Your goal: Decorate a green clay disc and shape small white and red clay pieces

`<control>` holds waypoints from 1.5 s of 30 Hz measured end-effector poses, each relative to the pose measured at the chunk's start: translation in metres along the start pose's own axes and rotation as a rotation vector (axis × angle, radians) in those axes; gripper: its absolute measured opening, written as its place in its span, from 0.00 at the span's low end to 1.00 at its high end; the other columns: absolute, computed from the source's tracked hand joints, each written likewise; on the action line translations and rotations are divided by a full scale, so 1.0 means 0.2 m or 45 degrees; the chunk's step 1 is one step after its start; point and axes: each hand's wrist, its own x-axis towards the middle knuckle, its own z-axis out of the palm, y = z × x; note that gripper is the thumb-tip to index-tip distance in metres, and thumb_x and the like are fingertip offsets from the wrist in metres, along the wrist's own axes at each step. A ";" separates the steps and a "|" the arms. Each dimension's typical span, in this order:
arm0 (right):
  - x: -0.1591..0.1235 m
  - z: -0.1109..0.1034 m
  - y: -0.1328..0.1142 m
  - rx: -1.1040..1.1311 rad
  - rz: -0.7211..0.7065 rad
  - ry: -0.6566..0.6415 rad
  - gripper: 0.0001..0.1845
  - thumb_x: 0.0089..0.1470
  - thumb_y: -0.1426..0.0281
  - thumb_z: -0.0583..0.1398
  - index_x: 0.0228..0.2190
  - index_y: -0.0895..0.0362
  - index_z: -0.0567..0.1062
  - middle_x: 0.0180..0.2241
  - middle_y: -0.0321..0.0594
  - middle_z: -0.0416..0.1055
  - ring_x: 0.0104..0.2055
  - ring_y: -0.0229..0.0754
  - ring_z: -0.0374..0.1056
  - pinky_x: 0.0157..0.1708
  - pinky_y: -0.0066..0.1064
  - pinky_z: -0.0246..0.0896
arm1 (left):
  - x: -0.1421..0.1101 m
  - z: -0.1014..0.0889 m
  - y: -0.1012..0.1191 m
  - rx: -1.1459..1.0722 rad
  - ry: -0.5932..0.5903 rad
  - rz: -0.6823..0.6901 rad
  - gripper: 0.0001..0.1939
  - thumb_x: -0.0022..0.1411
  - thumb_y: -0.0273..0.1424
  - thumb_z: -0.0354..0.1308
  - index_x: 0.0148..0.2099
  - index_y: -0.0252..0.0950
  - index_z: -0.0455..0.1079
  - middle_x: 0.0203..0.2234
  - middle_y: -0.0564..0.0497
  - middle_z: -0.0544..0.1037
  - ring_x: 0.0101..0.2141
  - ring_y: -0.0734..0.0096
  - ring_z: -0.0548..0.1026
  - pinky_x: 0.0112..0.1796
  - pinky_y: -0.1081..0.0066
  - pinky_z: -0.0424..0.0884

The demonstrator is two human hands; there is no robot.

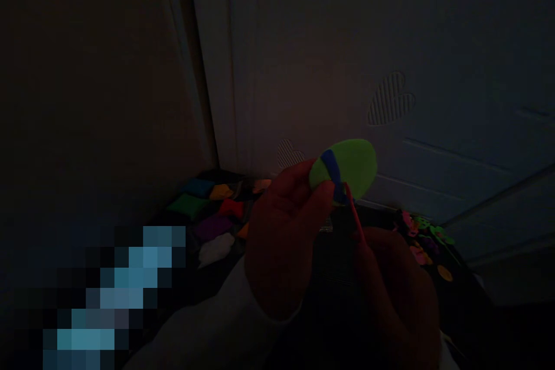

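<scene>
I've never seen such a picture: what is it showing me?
No robot here: a person works bare-handed, filmed in dim light by a camera on their head, looking forward and down. The left hand holds a green oval with a blue strip across it. The right hand holds a red tool, its tip at the strip; whether it touches is hard to tell. On the dark surface, coloured lumps lie to the left and small bright pieces to the right.

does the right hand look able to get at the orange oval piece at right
Probably yes: the orange oval piece lies uncovered, just right of the right hand in view, though that hand already holds a thin red tool.
</scene>
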 end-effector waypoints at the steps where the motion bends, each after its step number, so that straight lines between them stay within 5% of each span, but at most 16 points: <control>1: 0.00 0.00 0.00 -0.004 0.001 0.000 0.07 0.59 0.67 0.52 0.36 0.50 0.71 0.25 0.32 0.75 0.24 0.35 0.70 0.23 0.26 0.60 | 0.00 0.00 0.00 0.004 -0.002 0.004 0.08 0.59 0.27 0.60 0.41 0.41 0.74 0.37 0.54 0.81 0.39 0.69 0.78 0.39 0.72 0.75; 14: 0.03 -0.04 0.03 -0.007 -0.031 0.002 0.07 0.59 0.69 0.53 0.35 0.51 0.72 0.25 0.31 0.73 0.24 0.33 0.68 0.22 0.24 0.59 | 0.02 -0.02 0.00 -0.028 -0.032 0.028 0.08 0.58 0.25 0.60 0.40 0.42 0.75 0.35 0.55 0.81 0.36 0.72 0.79 0.39 0.73 0.76; 28: 0.06 -0.13 0.09 0.023 -0.028 -0.069 0.08 0.59 0.68 0.54 0.34 0.50 0.74 0.23 0.31 0.73 0.21 0.33 0.66 0.20 0.26 0.53 | 0.03 -0.02 0.03 -0.047 -0.105 -0.140 0.10 0.57 0.25 0.61 0.42 0.37 0.74 0.34 0.51 0.81 0.34 0.68 0.80 0.35 0.71 0.78; 45: 0.07 -0.16 0.11 -0.031 -0.019 -0.078 0.06 0.56 0.66 0.56 0.33 0.49 0.74 0.24 0.29 0.75 0.25 0.34 0.69 0.22 0.25 0.57 | 0.05 -0.04 0.02 -0.021 -0.116 -0.175 0.10 0.55 0.25 0.63 0.41 0.37 0.75 0.34 0.50 0.82 0.34 0.66 0.80 0.34 0.70 0.78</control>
